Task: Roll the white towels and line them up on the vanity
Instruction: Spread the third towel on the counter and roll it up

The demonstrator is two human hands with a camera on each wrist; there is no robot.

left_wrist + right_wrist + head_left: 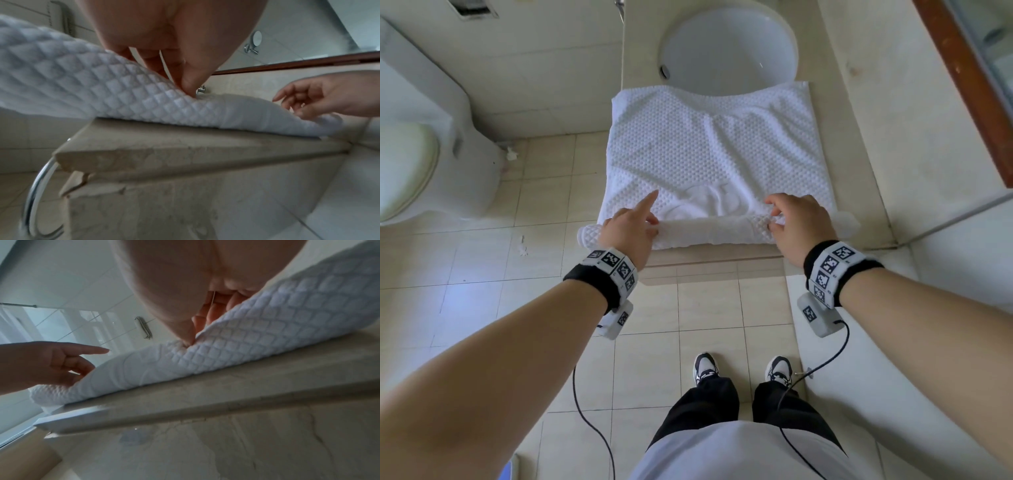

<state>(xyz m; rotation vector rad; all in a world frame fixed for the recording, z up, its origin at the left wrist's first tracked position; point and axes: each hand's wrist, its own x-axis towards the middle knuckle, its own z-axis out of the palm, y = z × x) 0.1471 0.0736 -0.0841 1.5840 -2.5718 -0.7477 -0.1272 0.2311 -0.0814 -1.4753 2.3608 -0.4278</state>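
A white waffle-textured towel [705, 154] lies flat on the beige vanity [859, 137], its far edge hanging over the sink [729, 48]. Its near edge is turned into a thin roll [709, 233] along the counter's front. My left hand [650, 222] grips the roll's left part with thumb and curled fingers, index finger pointing forward. My right hand [774, 219] pinches the right part with curled fingers. The left wrist view shows my left fingers [185, 78] pressed into the towel [82, 81]. The right wrist view shows my right fingers [195, 327] tucked behind the roll [267, 337].
A toilet [421, 154] stands to the left on the tiled floor. A wood-framed mirror [962, 85] runs along the right. A chrome towel ring [35, 194] hangs under the vanity's left end. The roll's ends stick out past the counter's front corners.
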